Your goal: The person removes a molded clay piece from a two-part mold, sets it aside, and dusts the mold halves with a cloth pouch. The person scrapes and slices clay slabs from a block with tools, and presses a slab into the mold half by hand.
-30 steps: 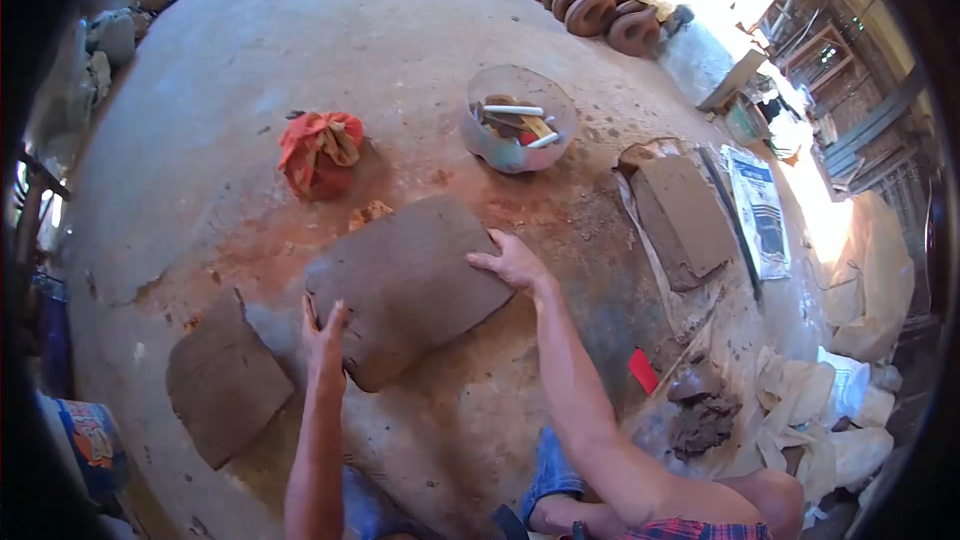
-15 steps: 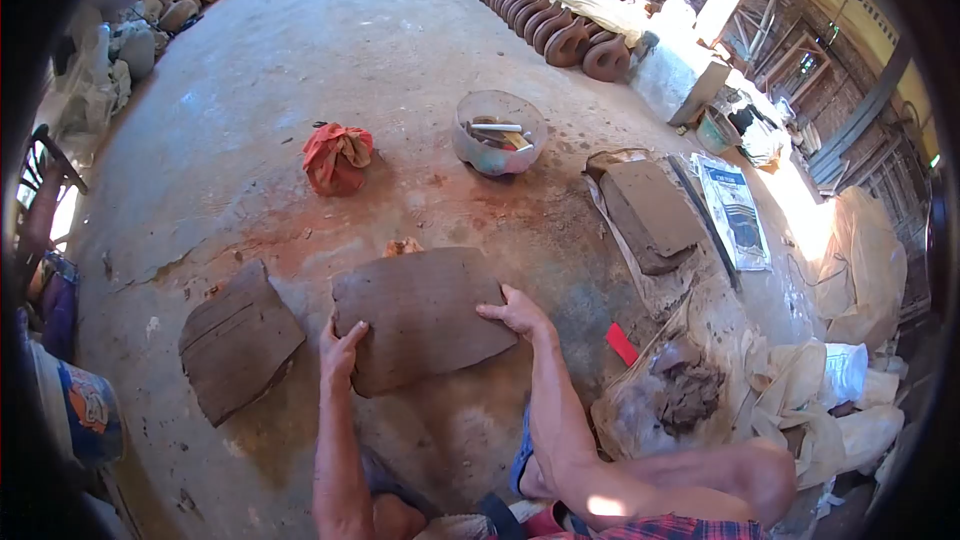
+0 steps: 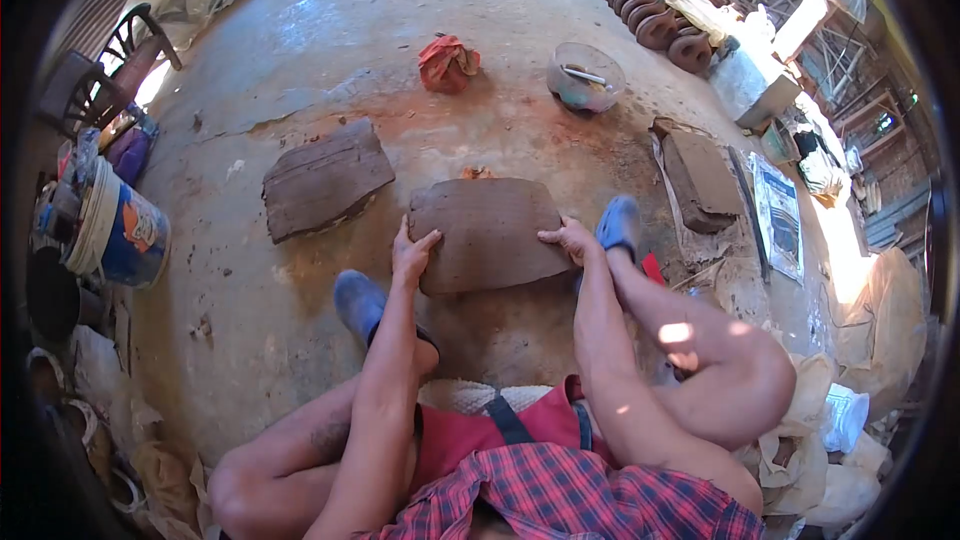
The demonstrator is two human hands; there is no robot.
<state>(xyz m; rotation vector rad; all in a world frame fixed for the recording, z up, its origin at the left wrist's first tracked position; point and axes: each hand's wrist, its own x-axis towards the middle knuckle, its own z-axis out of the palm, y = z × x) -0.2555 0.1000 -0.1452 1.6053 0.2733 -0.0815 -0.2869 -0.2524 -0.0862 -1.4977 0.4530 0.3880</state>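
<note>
Between my hands is a flat brown clay slab (image 3: 488,236), roughly rectangular with a rounded upper edge. My left hand (image 3: 410,252) grips its left edge, thumb on top and fingers around the side. At the opposite edge my right hand (image 3: 570,240) holds it the same way. A small orange-brown lump (image 3: 478,172) shows just past the slab's far edge. To the left, a second clay slab (image 3: 328,180) with straight line marks lies on the floor.
Beyond the slabs stand a red cloth bundle (image 3: 448,64) and a clear bowl (image 3: 586,78) of tools. A clay block (image 3: 702,180) and a printed bag (image 3: 778,215) lie right. A white-blue bucket (image 3: 125,225) and a wooden chair (image 3: 125,65) are left. Curved brown clay pieces (image 3: 650,15) line up far right.
The view has tilted down and turned left, bringing my legs, shoes and the bucket further into view. Both hands still hold the slab by its sides.
</note>
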